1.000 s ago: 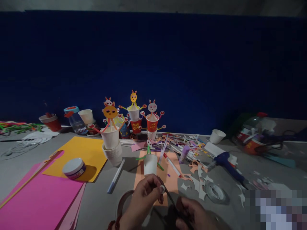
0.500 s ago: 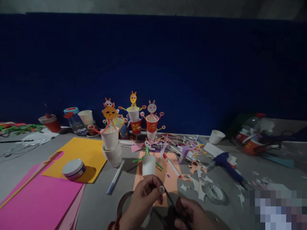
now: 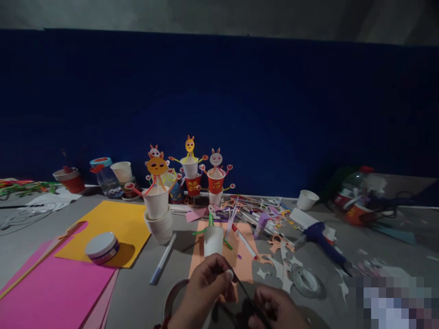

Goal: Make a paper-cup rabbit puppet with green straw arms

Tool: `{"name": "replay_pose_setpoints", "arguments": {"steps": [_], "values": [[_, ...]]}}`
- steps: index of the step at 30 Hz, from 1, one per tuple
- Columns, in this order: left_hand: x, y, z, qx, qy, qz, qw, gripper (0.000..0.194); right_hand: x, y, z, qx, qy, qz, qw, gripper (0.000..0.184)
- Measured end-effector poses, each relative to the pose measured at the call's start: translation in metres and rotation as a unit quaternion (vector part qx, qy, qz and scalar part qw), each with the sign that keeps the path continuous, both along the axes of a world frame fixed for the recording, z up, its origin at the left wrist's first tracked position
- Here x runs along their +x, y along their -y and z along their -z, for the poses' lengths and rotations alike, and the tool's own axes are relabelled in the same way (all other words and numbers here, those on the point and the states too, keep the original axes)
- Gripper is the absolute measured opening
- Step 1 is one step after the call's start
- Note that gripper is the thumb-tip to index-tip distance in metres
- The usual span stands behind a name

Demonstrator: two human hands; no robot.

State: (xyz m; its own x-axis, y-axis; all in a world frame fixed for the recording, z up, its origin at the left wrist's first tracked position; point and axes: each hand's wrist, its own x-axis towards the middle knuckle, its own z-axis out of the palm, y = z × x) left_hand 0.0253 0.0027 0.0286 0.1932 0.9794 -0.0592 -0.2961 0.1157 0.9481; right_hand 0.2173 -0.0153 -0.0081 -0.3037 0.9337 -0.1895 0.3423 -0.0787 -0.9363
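My left hand (image 3: 207, 289) pinches a small round white piece (image 3: 229, 274) between thumb and fingertips. My right hand (image 3: 272, 307) is closed around a long, thin dark tool (image 3: 244, 291); its tip reaches up to my left fingers, and its kind is unclear in the dim light. Just beyond my left hand stands a white paper cup (image 3: 213, 241) with green pipe-cleaner arms and a small white animal face (image 3: 212, 210). That cup stands on a peach paper sheet (image 3: 242, 269). Beside my left wrist is a round rim (image 3: 170, 299), partly covered by the arm.
Decorated cup figures (image 3: 157, 201) stand at the back. Markers, a purple glue stick (image 3: 261, 225), paper scraps, a tape roll (image 3: 305, 280) and a blue glue gun (image 3: 324, 242) lie to the right. Yellow paper (image 3: 113, 214), pink paper (image 3: 61, 288) and a white-lidded jar (image 3: 102, 246) are left.
The view has tilted slightly, so the tabletop things sit lower in the picture. Both hands keep nearly the same pose, with the white piece and dark tool still held.
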Motion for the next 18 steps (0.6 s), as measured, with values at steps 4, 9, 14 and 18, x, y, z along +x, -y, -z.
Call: {"name": "replay_pose_setpoints", "arguments": {"steps": [4,9,14,18], "values": [[0.001,-0.001,0.002,-0.019,-0.004,-0.006,1.0,0.037,0.005,-0.003,0.01,0.03,0.008,0.024,0.999,0.037],[0.003,-0.003,0.0,-0.036,0.005,-0.018,0.999,0.041,0.011,-0.008,0.006,0.032,-0.027,0.061,0.997,0.034],[0.003,-0.001,-0.003,-0.004,-0.002,-0.028,1.0,0.04,0.02,-0.011,0.004,0.109,0.127,0.076,0.983,0.035],[0.002,0.002,-0.004,0.017,-0.037,-0.012,0.999,0.034,0.022,-0.012,0.011,0.142,0.179,0.081,0.97,0.031]]}}
